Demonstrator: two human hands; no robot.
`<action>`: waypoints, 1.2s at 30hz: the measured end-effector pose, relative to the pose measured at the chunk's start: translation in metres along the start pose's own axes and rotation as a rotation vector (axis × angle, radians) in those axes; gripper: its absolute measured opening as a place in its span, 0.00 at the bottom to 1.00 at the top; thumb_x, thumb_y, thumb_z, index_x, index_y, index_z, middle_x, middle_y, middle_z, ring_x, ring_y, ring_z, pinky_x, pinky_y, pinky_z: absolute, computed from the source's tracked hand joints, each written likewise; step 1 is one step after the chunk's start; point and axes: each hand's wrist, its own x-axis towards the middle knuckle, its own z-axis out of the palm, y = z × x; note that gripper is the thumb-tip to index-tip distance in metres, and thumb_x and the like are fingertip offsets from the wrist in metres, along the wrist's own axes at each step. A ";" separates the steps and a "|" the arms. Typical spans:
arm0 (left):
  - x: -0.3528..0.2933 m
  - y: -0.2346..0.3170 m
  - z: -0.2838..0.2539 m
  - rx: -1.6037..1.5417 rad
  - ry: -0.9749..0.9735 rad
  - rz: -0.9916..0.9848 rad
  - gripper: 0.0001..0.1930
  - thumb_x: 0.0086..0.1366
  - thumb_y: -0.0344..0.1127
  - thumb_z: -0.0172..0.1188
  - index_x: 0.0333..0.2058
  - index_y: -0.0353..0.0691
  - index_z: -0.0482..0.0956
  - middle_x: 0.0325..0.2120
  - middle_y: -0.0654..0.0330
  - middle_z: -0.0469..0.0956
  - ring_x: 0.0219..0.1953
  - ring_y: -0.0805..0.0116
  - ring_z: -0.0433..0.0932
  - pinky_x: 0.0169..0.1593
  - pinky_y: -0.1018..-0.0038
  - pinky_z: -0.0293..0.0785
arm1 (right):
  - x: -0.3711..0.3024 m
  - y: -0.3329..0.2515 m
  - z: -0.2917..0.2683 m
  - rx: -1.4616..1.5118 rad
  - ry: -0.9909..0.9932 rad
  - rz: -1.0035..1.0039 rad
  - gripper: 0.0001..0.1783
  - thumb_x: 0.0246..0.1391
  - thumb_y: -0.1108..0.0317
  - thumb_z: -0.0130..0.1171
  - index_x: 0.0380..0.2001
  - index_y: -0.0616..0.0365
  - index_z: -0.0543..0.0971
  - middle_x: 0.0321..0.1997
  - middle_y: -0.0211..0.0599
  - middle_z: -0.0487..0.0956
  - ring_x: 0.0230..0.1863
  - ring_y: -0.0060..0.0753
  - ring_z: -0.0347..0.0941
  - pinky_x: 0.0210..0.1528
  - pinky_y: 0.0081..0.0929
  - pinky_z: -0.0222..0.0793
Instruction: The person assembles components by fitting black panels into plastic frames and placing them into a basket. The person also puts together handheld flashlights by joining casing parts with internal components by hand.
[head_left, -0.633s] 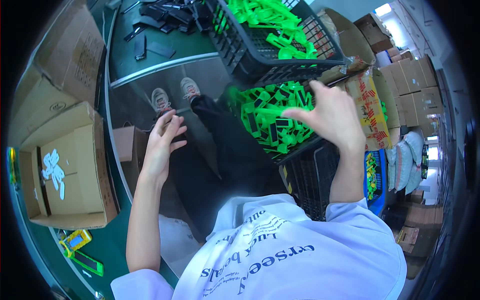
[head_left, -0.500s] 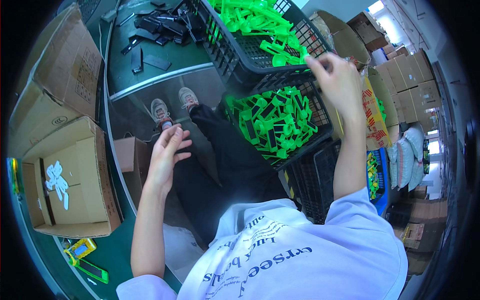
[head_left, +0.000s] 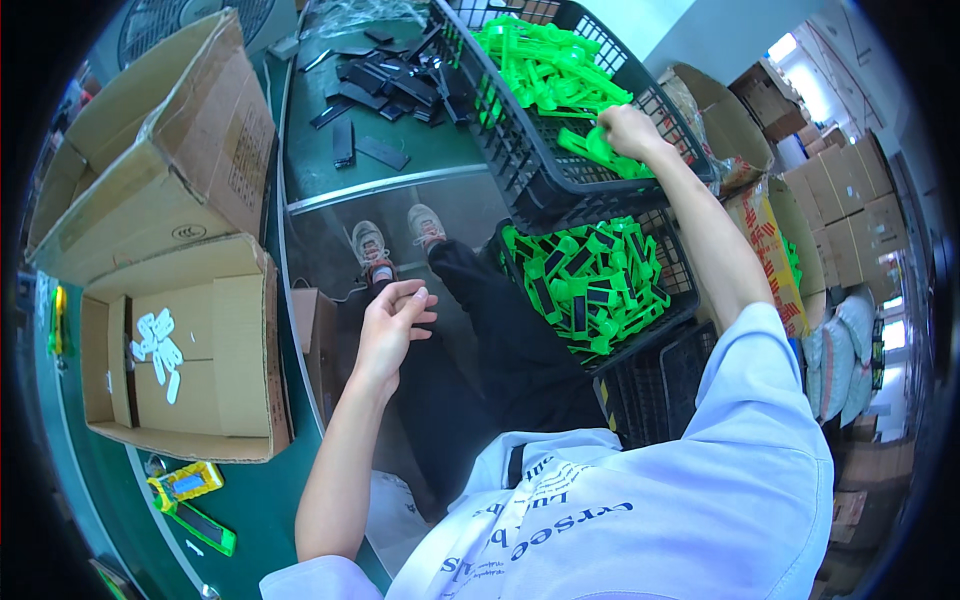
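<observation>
My right hand (head_left: 631,132) is inside the upper black plastic crate (head_left: 568,195), its fingers curled closed at a bright green plastic part (head_left: 592,148). Where fingertips and part meet is largely hidden by the hand. More green plastic parts (head_left: 540,65) lie heaped toward the crate's far side. My left hand (head_left: 393,325) hangs in the air above my legs, fingers loosely bent and apart, with nothing in it. Below the upper crate stands a lower black crate (head_left: 680,262), full of green parts with black strips (head_left: 585,290) set in many of them.
Dark flat pieces (head_left: 385,85) lie piled on the green table (head_left: 310,165) ahead. At left stand a tall cardboard box (head_left: 215,150) and a shallow carton (head_left: 235,390) with white pieces (head_left: 157,345). A yellow-and-green item (head_left: 190,485) lies nearer me. Stacked cartons (head_left: 845,200) and sacks (head_left: 845,350) fill the right.
My right hand has moved from the crate's near right rim inward and down among the green parts, its fingers closing. My left hand stays raised and empty. The whole view has shifted.
</observation>
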 end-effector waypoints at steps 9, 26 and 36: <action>-0.005 0.010 -0.001 -0.415 -0.291 0.323 0.32 0.66 0.43 0.59 0.62 0.36 0.59 0.54 0.48 0.71 0.53 0.59 0.76 0.55 0.62 0.74 | -0.089 -0.233 -0.096 0.292 0.444 -1.038 0.08 0.41 0.71 0.62 0.30 0.55 0.79 0.33 0.35 0.77 0.35 0.38 0.78 0.35 0.35 0.77; 0.009 -0.008 -0.017 -0.465 0.118 -0.001 0.15 0.70 0.26 0.46 0.54 0.33 0.65 0.46 0.50 0.77 0.39 0.64 0.80 0.45 0.70 0.80 | 0.072 -0.278 0.016 0.550 -0.330 0.039 0.26 0.39 0.48 0.74 0.29 0.61 0.81 0.30 0.39 0.82 0.33 0.36 0.80 0.38 0.35 0.74; 0.010 -0.007 -0.016 -0.483 0.154 0.071 0.18 0.68 0.25 0.49 0.56 0.28 0.67 0.50 0.50 0.76 0.43 0.63 0.80 0.47 0.70 0.79 | -0.015 -0.263 0.003 1.521 -0.056 -0.126 0.10 0.50 0.74 0.67 0.36 0.64 0.78 0.28 0.32 0.80 0.27 0.19 0.75 0.29 0.18 0.72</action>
